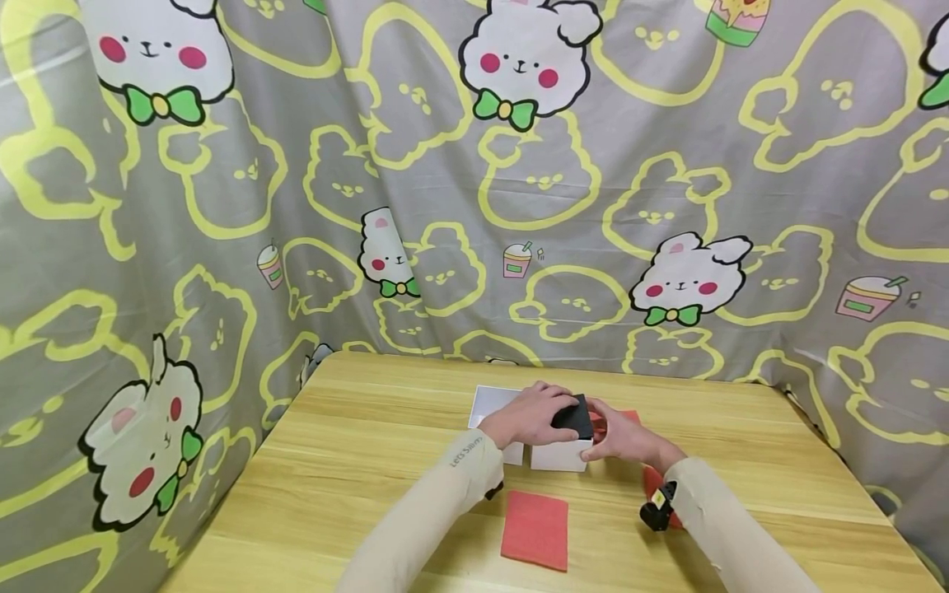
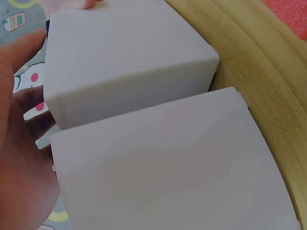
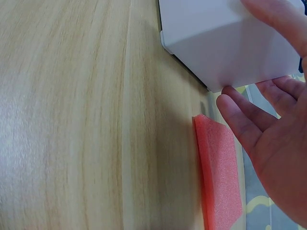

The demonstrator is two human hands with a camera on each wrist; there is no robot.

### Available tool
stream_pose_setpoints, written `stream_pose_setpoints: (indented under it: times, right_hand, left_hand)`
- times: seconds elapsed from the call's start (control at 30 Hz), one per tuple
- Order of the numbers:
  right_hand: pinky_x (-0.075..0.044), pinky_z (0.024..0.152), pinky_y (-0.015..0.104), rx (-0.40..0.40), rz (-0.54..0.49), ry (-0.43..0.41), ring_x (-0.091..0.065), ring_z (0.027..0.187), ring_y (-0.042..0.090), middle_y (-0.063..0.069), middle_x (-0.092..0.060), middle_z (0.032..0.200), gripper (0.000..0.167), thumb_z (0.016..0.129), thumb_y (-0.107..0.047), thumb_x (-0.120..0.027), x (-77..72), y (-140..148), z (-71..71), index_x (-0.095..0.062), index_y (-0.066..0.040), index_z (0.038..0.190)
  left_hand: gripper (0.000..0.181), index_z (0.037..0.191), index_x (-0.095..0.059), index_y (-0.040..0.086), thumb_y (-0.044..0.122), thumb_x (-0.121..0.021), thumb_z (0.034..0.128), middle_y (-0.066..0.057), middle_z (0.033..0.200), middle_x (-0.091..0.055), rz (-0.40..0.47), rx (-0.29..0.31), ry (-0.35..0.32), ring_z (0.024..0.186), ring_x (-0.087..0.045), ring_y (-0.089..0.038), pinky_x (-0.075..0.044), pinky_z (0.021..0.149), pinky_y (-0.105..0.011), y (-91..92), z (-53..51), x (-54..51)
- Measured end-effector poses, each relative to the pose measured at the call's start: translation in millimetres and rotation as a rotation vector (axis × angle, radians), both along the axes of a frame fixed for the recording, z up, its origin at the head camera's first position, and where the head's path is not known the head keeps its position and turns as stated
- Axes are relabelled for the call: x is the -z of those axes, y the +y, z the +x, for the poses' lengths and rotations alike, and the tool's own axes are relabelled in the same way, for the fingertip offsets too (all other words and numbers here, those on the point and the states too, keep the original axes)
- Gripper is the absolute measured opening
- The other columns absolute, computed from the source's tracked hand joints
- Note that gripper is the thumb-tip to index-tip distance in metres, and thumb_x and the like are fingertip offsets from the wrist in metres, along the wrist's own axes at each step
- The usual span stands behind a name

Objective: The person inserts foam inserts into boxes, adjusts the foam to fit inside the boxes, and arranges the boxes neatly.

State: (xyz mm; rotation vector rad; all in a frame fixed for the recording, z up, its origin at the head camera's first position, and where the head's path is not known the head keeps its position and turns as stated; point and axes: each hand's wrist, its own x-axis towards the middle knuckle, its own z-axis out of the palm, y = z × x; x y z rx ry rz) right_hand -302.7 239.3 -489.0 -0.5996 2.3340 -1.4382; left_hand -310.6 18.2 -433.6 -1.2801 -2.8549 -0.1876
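Note:
A white box [image 1: 561,455] stands upright on the table, with a flat-topped black piece [image 1: 574,422] at its open top; how deep it sits is hidden. My left hand [image 1: 535,414] reaches over and holds that black piece, thumb on the near side and fingers on the far side. Around the right side of the box, my right hand [image 1: 621,436] grips, its thumb on the near face and its fingers [image 3: 247,117] at the far side. A second white box [image 2: 177,167] stands just left of the first, with a narrow gap between them.
A red foam sheet [image 1: 535,529] lies on the wooden table [image 1: 356,461] in front of the boxes. More red foam [image 3: 220,172] lies beyond the right hand, and another red piece [image 1: 652,478] shows under the right wrist. A patterned curtain [image 1: 445,181] hangs behind the table.

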Motion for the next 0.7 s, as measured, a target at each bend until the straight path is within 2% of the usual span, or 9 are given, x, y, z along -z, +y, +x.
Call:
stream_pose_setpoints:
  times: [0.13, 0.4, 0.7]
  right_hand:
    - [-0.042, 0.095, 0.045, -0.005, -0.007, -0.001, -0.045, 0.122, 0.039, 0.028, -0.035, 0.141, 0.098, 0.075, -0.012, -0.081, -0.6, -0.3, 0.0, -0.016, 0.0, 0.147]
    - [-0.04, 0.097, 0.047, 0.005, 0.005, 0.002, -0.043, 0.123, 0.039, 0.027, -0.034, 0.142, 0.1, 0.073, -0.016, -0.083, -1.5, -0.3, 0.3, -0.016, 0.0, 0.147]
    - [-0.04, 0.097, 0.048, 0.008, 0.007, -0.015, -0.044, 0.123, 0.039, 0.027, -0.036, 0.141, 0.101, 0.073, -0.019, -0.083, -3.5, -0.5, 1.8, -0.017, -0.001, 0.147]
  left_hand:
    - [0.055, 0.137, -0.05, 0.023, 0.054, -0.051, 0.0919, 0.002, 0.138, -0.046, -0.018, -0.01, 0.006, 0.117, -0.042, -0.018, -0.035, 0.097, -0.032, 1.8, 0.1, 0.5]
    - [0.051, 0.134, -0.054, 0.024, 0.052, -0.054, 0.0914, 0.005, 0.136, -0.048, -0.04, -0.058, -0.022, 0.113, -0.043, -0.016, -0.036, 0.094, -0.032, 3.2, 1.6, -1.7]
    - [0.051, 0.139, -0.048, 0.031, 0.051, -0.052, 0.0926, 0.005, 0.136, -0.047, -0.083, -0.05, 0.0, 0.11, -0.043, -0.015, -0.037, 0.09, -0.032, 5.7, 0.4, -0.9]
